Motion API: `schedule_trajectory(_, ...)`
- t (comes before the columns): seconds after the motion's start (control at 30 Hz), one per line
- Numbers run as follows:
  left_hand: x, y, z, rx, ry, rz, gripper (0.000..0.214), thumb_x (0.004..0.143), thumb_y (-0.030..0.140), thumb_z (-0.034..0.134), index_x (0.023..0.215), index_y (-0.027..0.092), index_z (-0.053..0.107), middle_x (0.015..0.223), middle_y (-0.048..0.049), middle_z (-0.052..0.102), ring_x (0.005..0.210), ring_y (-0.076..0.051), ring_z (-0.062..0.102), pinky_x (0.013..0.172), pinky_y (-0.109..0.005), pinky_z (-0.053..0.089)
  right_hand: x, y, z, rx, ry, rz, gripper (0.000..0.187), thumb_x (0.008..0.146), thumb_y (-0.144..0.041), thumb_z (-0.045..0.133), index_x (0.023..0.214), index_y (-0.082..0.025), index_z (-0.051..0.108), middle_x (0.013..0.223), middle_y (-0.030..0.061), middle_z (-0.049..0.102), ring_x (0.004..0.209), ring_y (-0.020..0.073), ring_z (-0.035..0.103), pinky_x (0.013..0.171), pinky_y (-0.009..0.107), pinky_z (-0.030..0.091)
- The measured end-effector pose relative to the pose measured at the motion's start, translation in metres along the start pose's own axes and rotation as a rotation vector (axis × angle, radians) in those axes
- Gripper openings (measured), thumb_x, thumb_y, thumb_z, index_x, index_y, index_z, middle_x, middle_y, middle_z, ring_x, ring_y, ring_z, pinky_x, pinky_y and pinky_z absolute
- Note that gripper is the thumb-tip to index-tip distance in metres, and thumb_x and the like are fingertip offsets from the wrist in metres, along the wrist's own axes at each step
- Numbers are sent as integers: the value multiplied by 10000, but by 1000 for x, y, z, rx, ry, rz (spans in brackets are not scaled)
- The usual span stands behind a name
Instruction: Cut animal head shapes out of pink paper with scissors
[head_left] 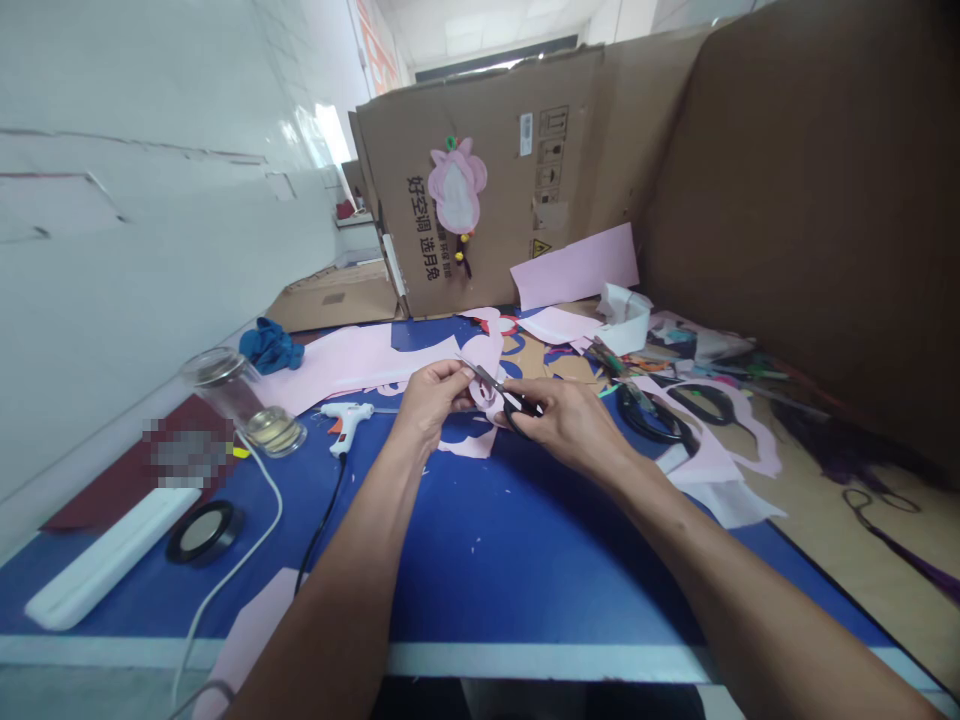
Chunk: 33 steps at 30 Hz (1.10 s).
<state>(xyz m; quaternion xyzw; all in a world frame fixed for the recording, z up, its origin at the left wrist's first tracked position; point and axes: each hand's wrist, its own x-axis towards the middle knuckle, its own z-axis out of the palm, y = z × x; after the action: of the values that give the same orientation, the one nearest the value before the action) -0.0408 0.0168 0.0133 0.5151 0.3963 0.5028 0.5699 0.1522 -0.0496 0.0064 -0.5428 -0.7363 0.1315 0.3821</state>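
Observation:
My right hand (566, 420) is closed round the black handles of a pair of scissors (499, 390), whose blades point left and up into a small pink paper piece (491, 400). My left hand (431, 395) pinches that pink piece from the left, fingers curled on its edge. Both hands meet above the blue table (487, 540), in the middle of the view.
A white glue gun (346, 418) with a black cord lies left of my hands. A glass jar (240, 400), a round lid (204, 530) and a white bar (105, 560) sit at the left. Pink sheets, scraps and black rings (652, 420) litter the right. Cardboard walls stand behind.

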Motion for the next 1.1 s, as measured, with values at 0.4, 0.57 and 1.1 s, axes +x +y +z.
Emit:
schedule_trajectory(0.4,0,0,1,-6,4,3,259,675,342,867,735,173,680,690,-23,695,616,-132,647,611,-244,557,1,0,0,-12,-21,-4,217,896,-303,696,1056,-281,840,851,19,782,671,174,583,591,268,320)
schedule_trajectory(0.57,0,0,1,-18,29,-10,262,663,325,868,699,176,656,664,-16,675,599,-130,635,617,-259,561,1,0,1,2,-6,-1,247,887,-315,703,1085,-276,846,786,18,756,653,173,574,587,270,326)
schedule_trajectory(1.1,2,-1,-2,-64,48,-63,232,658,286,860,748,169,681,691,-24,691,612,-125,641,625,-259,553,1,3,3,61,-28,-3,230,896,-337,715,1077,-269,840,816,10,767,658,168,581,596,265,350)
